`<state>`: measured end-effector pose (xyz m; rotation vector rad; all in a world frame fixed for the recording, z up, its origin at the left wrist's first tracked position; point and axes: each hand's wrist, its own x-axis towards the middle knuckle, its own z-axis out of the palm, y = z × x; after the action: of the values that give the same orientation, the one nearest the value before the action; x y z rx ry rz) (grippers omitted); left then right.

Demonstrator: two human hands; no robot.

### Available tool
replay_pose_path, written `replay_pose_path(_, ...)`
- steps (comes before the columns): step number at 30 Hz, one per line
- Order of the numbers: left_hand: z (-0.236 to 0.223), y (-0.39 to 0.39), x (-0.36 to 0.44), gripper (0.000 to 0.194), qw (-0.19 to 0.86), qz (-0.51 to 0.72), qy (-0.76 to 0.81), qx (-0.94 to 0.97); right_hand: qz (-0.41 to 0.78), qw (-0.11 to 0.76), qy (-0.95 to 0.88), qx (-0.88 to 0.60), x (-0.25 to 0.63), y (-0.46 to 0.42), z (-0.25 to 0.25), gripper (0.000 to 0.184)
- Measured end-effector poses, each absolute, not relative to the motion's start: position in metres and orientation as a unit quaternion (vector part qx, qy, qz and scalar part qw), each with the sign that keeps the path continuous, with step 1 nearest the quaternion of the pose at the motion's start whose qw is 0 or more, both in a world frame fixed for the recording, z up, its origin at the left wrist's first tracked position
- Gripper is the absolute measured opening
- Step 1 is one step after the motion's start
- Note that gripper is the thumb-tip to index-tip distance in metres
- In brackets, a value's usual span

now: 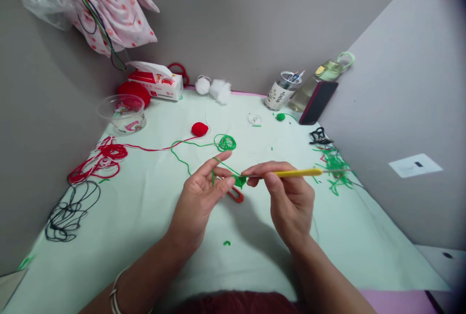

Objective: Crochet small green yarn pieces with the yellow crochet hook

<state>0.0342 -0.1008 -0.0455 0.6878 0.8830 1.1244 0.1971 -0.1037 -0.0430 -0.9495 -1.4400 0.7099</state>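
Observation:
My left hand (204, 192) pinches a small green crochet piece (240, 181) between thumb and fingers, its raised forefinger carrying a strand of green yarn. In my right hand (289, 197) is a crochet hook with a yellow handle (298, 173), gripped like a pen. The hook's metal tip points left and meets the green piece; the exact stitch is too small to make out. Just below the piece an orange-red plastic ring (237, 194), perhaps a stitch marker, shows partly behind my fingers. The green strand runs back to a loose green yarn coil (226, 142) on the table.
A red yarn ball (199, 129) lies behind my hands. Red-and-white strands (112, 151) and a black cord tangle (69, 214) spread at left, green scraps (335, 163) at right. Along the back stand a tissue pack (160, 84), a pen cup (278, 94) and a phone (318, 103).

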Motion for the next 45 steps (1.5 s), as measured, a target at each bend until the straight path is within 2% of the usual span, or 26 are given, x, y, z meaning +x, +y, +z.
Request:
replay_pose_path(6,-0.052,-0.1,0.035,0.041,0.684,0.508,0.405,0.332,0.152,0.552,-0.741,-0.352,0.195,-0.109,-0.044,0.023)
replay_pose_path(10,-0.054,-0.099,0.037,0.048,0.684,0.513,0.403,0.327,0.056,0.497,-0.786,-0.364,0.196,-0.112,-0.048,0.024)
replay_pose_path(14,-0.052,-0.099,0.037,0.057,0.71,0.505,0.388,0.301,-0.053,0.458,-0.811,-0.361,0.195,-0.114,-0.049,0.033)
replay_pose_path(17,-0.049,-0.098,0.036,0.06,0.737,0.493,0.376,0.269,-0.082,0.432,-0.833,-0.334,0.196,-0.115,-0.046,0.037)
replay_pose_path(19,-0.047,-0.097,0.034,0.06,0.741,0.49,0.374,0.266,-0.037,0.44,-0.827,-0.348,0.196,-0.115,-0.043,0.037)
replay_pose_path(23,-0.045,-0.096,0.034,0.063,0.71,0.512,0.38,0.299,0.158,0.546,-0.738,-0.365,0.197,-0.108,-0.042,0.031)
replay_pose_path(25,-0.045,-0.097,0.036,0.061,0.694,0.523,0.386,0.31,0.21,0.569,-0.711,-0.357,0.196,-0.105,-0.043,0.029)
replay_pose_path(27,-0.046,-0.099,0.037,0.06,0.692,0.528,0.386,0.305,0.203,0.558,-0.717,-0.364,0.196,-0.105,-0.047,0.031)
replay_pose_path(31,-0.048,-0.102,0.04,0.063,0.748,0.499,0.35,0.262,0.045,0.491,-0.776,-0.393,0.195,-0.113,-0.055,0.041)
replay_pose_path(33,-0.047,-0.101,0.038,0.061,0.793,0.466,0.323,0.225,0.041,0.5,-0.77,-0.394,0.195,-0.115,-0.055,0.044)
replay_pose_path(36,-0.042,-0.097,0.034,0.053,0.812,0.454,0.312,0.193,0.117,0.555,-0.717,-0.405,0.196,-0.113,-0.049,0.036)
replay_pose_path(39,-0.039,-0.095,0.03,0.048,0.779,0.486,0.329,0.222,0.265,0.615,-0.638,-0.381,0.196,-0.106,-0.044,0.026)
replay_pose_path(41,-0.039,-0.096,0.03,0.046,0.761,0.493,0.337,0.254,0.361,0.624,-0.594,-0.358,0.195,-0.103,-0.043,0.021)
replay_pose_path(45,-0.043,-0.1,0.034,0.042,0.742,0.495,0.342,0.296,0.386,0.599,-0.585,-0.386,0.191,-0.102,-0.044,0.017)
